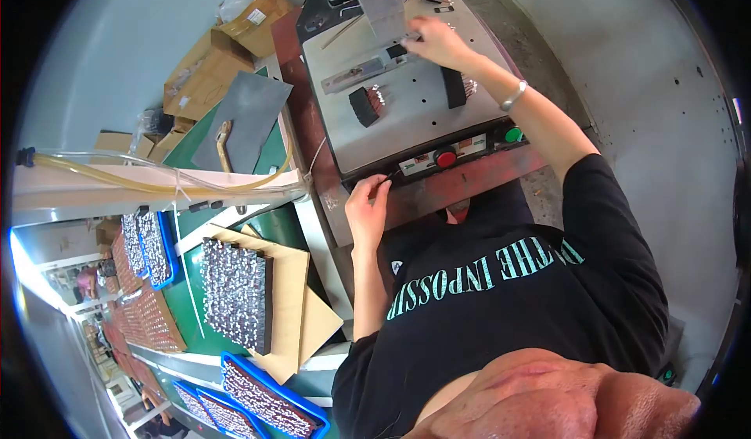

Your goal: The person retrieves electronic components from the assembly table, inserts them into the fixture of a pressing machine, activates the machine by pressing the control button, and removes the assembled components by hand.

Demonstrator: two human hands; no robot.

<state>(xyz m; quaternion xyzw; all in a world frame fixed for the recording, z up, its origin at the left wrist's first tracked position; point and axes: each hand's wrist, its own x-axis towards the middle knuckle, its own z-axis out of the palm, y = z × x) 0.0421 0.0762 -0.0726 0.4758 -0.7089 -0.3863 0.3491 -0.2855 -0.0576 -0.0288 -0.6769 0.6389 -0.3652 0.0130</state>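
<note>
My left hand (368, 208) is at the front edge of the machine table, thumb and fingertips pinched on a small dark piece (393, 175) whose kind I cannot make out. My right hand (440, 41), a silver bracelet on its wrist, reaches under the machine head (381, 12). Its fingers are drawn together beside a small black block (397, 50) at the end of a metal fixture (356, 75); what they grip is hidden. Two rows of black parts with whitish tips stand on the metal plate (407, 114): a left row (363, 108) and a right row (454, 88).
A red button (445, 158) and a green button (513, 134) are on the machine's front panel. At left, a green bench (188, 282) carries a stack of white-tipped parts (235, 294) on boards and blue trays (274, 396). Cardboard boxes (207, 71) stand behind.
</note>
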